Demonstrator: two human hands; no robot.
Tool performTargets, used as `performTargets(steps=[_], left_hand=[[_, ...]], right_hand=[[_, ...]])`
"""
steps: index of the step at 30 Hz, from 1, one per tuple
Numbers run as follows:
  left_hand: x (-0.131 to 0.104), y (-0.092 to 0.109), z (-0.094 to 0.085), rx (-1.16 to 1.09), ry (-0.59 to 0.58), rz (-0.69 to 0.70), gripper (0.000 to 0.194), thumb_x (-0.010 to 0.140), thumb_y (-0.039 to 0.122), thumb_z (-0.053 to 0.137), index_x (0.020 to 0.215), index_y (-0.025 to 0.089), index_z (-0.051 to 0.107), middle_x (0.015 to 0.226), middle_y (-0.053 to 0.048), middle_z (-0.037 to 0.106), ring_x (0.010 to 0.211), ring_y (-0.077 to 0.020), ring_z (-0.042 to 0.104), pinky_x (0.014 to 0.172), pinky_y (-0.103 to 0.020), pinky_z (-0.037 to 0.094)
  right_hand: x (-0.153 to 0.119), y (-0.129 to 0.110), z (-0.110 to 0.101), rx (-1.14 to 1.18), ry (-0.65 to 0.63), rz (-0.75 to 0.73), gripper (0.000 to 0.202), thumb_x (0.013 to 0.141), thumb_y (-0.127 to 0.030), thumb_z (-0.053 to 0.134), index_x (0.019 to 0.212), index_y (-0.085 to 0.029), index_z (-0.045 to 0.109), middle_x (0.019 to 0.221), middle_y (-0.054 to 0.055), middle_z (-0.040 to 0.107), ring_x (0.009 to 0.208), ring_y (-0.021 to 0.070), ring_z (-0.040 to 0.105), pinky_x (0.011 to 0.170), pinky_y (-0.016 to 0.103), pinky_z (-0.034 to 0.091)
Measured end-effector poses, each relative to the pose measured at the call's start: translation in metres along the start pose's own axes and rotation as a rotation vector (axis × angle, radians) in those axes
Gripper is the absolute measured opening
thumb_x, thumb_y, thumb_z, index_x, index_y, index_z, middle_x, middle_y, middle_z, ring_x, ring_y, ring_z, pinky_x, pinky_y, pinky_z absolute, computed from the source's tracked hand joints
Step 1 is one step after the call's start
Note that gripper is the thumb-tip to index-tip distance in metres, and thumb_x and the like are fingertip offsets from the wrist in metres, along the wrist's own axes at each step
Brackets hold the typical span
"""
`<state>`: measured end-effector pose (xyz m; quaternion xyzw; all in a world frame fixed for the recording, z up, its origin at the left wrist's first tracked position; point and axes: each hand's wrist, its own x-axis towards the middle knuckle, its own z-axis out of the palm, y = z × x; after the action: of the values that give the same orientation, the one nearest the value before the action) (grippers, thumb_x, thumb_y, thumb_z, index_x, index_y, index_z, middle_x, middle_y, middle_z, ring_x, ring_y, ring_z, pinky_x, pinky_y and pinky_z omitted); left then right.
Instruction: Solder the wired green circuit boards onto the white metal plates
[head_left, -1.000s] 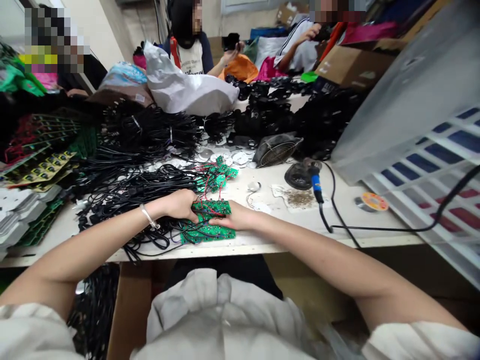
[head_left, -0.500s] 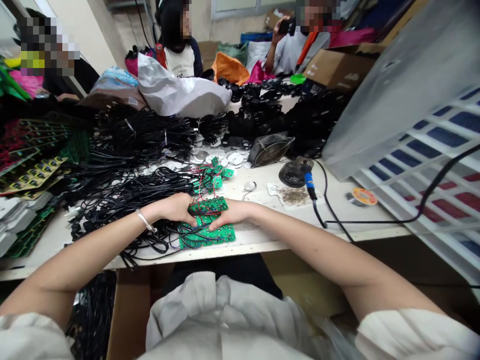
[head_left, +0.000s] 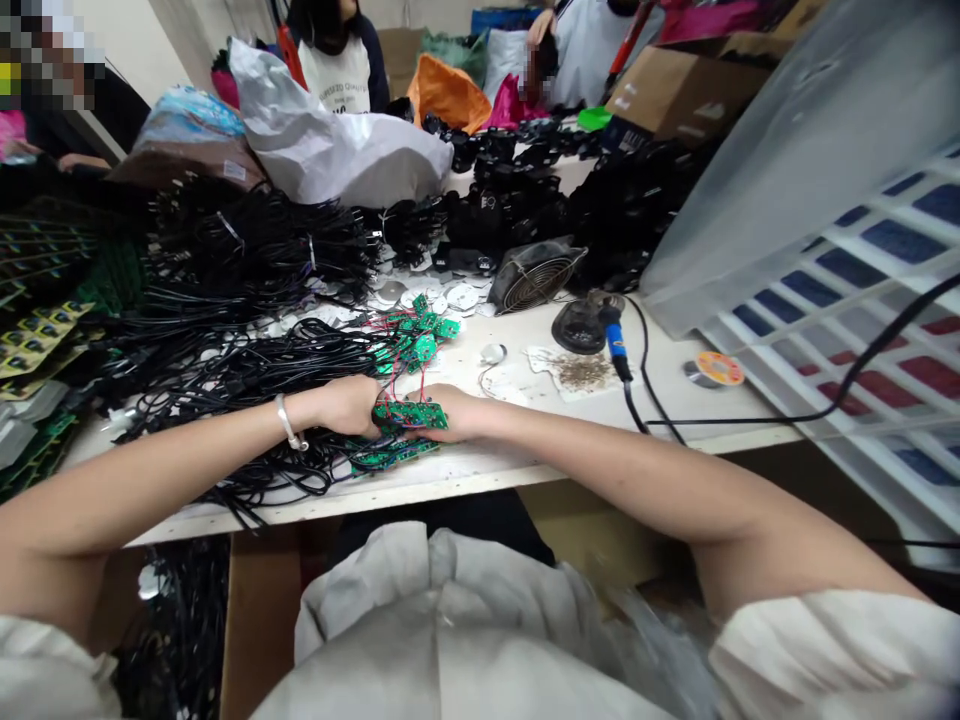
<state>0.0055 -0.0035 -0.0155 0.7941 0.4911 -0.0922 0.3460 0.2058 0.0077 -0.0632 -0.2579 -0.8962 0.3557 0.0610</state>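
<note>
My left hand [head_left: 351,405] is closed at the left end of a narrow green circuit board [head_left: 412,413], beside black cables [head_left: 300,350]. My right hand [head_left: 459,412] grips the same board from the right, its fingertips mostly hidden behind it. The board is raised and tilted, with red wires running up from it to a cluster of small green boards [head_left: 424,345]. Beneath both hands a larger green circuit board [head_left: 394,456] lies near the table's front edge, partly covered by black wires.
To the right are a soldering iron [head_left: 616,345] in its stand, a solder spool [head_left: 716,369] and a white crate [head_left: 832,290]. A small fan [head_left: 536,280] stands behind. Stacked boards [head_left: 41,345] fill the left side. Co-workers [head_left: 337,65] are across the table.
Both hands have closed around the narrow board and tilted it, covering more of the larger board below. The camera view has tipped downward slightly.
</note>
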Motion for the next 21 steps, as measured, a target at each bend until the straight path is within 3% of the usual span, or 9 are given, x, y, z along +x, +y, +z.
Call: performTargets(steps=[3, 6, 10, 12, 16, 19, 21], left_hand=[[-0.001, 0.003, -0.004, 0.05, 0.02, -0.023, 0.023, 0.053, 0.034, 0.076, 0.061, 0.015, 0.065, 0.05, 0.005, 0.052, 0.052, -0.011, 0.045, 0.053, -0.022, 0.037], [-0.002, 0.002, -0.011, -0.005, -0.049, -0.012, 0.024, 0.055, 0.035, 0.075, 0.065, 0.015, 0.065, 0.053, 0.006, 0.051, 0.052, -0.0098, 0.042, 0.052, -0.021, 0.036], [-0.005, -0.004, -0.014, -0.223, -0.1, 0.069, 0.031, 0.059, 0.036, 0.072, 0.082, 0.015, 0.07, 0.067, 0.005, 0.059, 0.063, -0.0119, 0.048, 0.064, -0.021, 0.042], [-0.005, -0.006, -0.011, -0.233, -0.098, 0.06, 0.032, 0.06, 0.037, 0.071, 0.083, 0.014, 0.07, 0.07, 0.004, 0.061, 0.066, -0.0128, 0.05, 0.068, -0.022, 0.043], [-0.005, -0.006, -0.006, -0.209, -0.057, 0.021, 0.031, 0.062, 0.039, 0.069, 0.08, 0.014, 0.067, 0.07, 0.003, 0.059, 0.066, -0.0133, 0.05, 0.067, -0.023, 0.043], [-0.007, -0.005, -0.005, -0.241, -0.053, 0.015, 0.03, 0.062, 0.04, 0.068, 0.078, 0.014, 0.066, 0.069, 0.003, 0.058, 0.065, -0.0133, 0.049, 0.066, -0.023, 0.043], [-0.009, -0.005, -0.006, -0.254, -0.059, 0.03, 0.03, 0.062, 0.04, 0.069, 0.077, 0.015, 0.066, 0.069, 0.003, 0.058, 0.066, -0.0133, 0.049, 0.067, -0.023, 0.044]], right_hand=[[-0.001, 0.002, -0.007, 0.14, -0.027, -0.06, 0.024, 0.077, -0.027, 0.072, 0.099, -0.017, 0.07, 0.102, 0.005, 0.073, 0.094, 0.022, 0.066, 0.089, 0.03, 0.049], [-0.004, 0.012, -0.023, 0.347, -0.086, -0.098, 0.035, 0.072, -0.027, 0.075, 0.105, -0.016, 0.068, 0.109, 0.002, 0.071, 0.101, 0.02, 0.063, 0.094, 0.028, 0.046], [-0.018, 0.018, -0.037, 0.301, -0.134, 0.156, 0.02, 0.081, -0.032, 0.066, 0.089, -0.014, 0.069, 0.076, -0.001, 0.07, 0.068, 0.0157, 0.061, 0.068, 0.025, 0.048], [-0.025, 0.012, -0.033, 0.174, -0.059, 0.239, 0.018, 0.084, -0.031, 0.062, 0.084, -0.014, 0.068, 0.067, -0.001, 0.066, 0.06, 0.0144, 0.057, 0.06, 0.024, 0.043], [-0.032, -0.005, -0.015, -0.109, 0.158, 0.348, 0.018, 0.085, -0.029, 0.062, 0.082, -0.012, 0.068, 0.07, 0.007, 0.068, 0.064, 0.0171, 0.059, 0.062, 0.025, 0.04], [-0.032, -0.007, -0.011, -0.103, 0.195, 0.376, 0.018, 0.085, -0.027, 0.062, 0.091, -0.012, 0.069, 0.076, 0.009, 0.071, 0.071, 0.0197, 0.063, 0.066, 0.026, 0.043], [-0.029, -0.004, -0.014, 0.026, 0.177, 0.27, 0.025, 0.082, -0.027, 0.065, 0.104, -0.014, 0.067, 0.089, 0.006, 0.073, 0.082, 0.0199, 0.066, 0.073, 0.026, 0.047]])
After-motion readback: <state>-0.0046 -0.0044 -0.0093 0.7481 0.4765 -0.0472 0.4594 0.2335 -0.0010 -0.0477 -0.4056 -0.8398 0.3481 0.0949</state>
